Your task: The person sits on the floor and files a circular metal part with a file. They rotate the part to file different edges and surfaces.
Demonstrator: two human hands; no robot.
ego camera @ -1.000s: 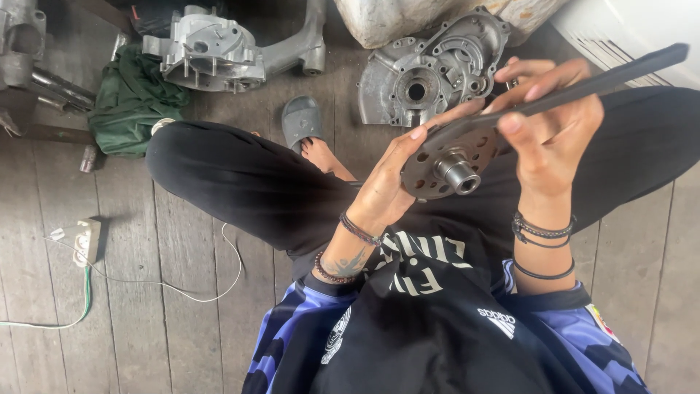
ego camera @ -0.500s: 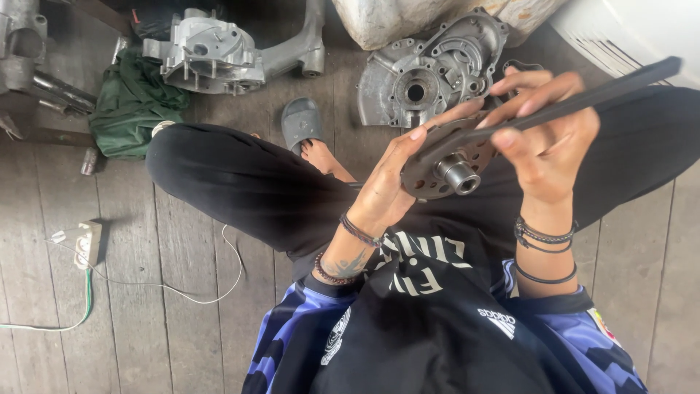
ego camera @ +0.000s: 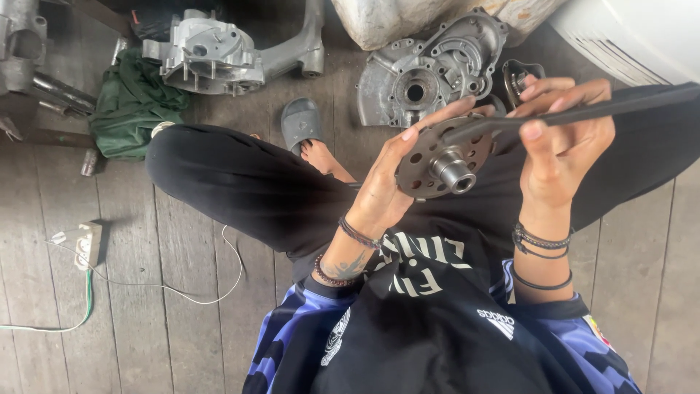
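Little changed since earlier: left hand (ego camera: 383, 191) still grips perforated metal disc (ego camera: 437, 162); right hand (ego camera: 560, 146) still clasps dark flat bar (ego camera: 583, 114).

Both hands (ego camera: 386, 186) (ego camera: 561, 149) raised — fingers curled, gripping

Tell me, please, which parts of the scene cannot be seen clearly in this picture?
Head view, the only one:
- Far face of the disc: turned away, partly covered by the left hand.
- Far end of the bar: cut off by the right edge; the right hand covers its middle.
- White body: cropped by the top right corner.
- Engine part: cut off by the left edge.
- Sandal: its rear is hidden behind the leg.
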